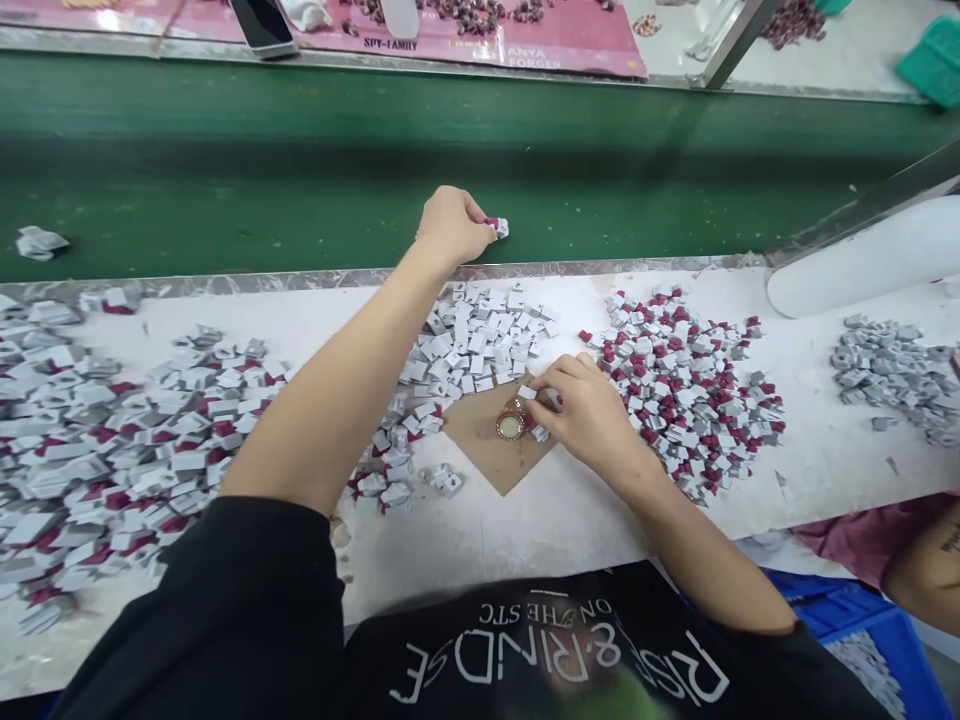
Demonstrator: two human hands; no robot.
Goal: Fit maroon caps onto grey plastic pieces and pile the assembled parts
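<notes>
My left hand (452,227) reaches over the green belt, its fingers closed on a small grey and maroon piece (499,227). Near the brown cardboard sheet (501,472), my right hand (581,405) pinches a small grey piece (528,393). A round trinket with a pale centre (510,427) lies on the cardboard, just left of my right fingers. Behind it is a pile of grey blocks (480,340). Right of my right hand spreads a heap of grey and maroon pieces (675,380).
A large pile of grey and maroon pieces (112,470) covers the table's left side. Grey parts (892,370) and a white roll (862,260) are at the right. A green belt (262,170) runs beyond the table. Another person's arm (926,560) shows at the right edge.
</notes>
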